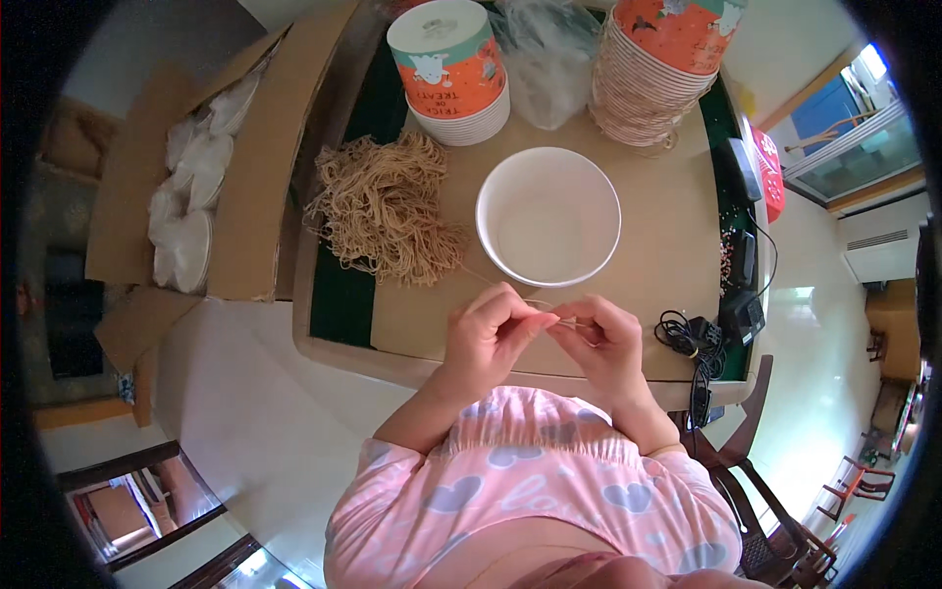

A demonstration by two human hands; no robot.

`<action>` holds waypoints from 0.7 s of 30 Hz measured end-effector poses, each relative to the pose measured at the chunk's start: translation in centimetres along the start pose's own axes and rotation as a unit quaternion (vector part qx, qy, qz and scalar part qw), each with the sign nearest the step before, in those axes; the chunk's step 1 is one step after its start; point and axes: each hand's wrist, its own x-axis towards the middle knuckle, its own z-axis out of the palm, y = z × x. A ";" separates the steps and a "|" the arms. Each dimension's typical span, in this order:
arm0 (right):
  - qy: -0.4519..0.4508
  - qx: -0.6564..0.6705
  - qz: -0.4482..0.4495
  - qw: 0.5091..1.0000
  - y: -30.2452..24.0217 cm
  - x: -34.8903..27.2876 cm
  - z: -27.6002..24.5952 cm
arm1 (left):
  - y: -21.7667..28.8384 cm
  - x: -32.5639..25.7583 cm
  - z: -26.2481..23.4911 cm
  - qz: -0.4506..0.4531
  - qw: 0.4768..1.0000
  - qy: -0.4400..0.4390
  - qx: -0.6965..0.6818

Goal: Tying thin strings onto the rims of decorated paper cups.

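My left hand [491, 339] and my right hand [603, 344] meet at the near edge of the table, fingers pinched on a thin tan string [535, 302]. Its far end seems to run toward a loose heap of tan strings [386, 204] at the left. Just beyond my hands stands a white paper bucket [548, 216], mouth up, with nothing visible inside. What exactly the fingertips do with the string is partly hidden by my thumbs.
Behind stand an upside-down stack of orange printed buckets [453, 83] and a taller stack [655, 83] with strings on it. Between them lies a clear plastic bag [549, 64]. An open carton [260, 157] of wrapped white items is at left; black cables [695, 339] lie at right.
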 end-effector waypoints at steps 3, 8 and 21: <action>0.014 -0.004 -0.019 1.000 0.4 0.0 0.1 | 0.0 0.1 -0.1 0.014 0.997 -0.014 0.077; 0.005 0.003 -0.039 0.999 1.0 -0.3 0.2 | -0.5 0.1 -0.2 0.056 0.993 -0.040 0.099; 0.048 0.031 -0.067 0.996 2.9 -0.7 -0.4 | -1.1 0.0 1.0 0.057 0.989 -0.117 0.067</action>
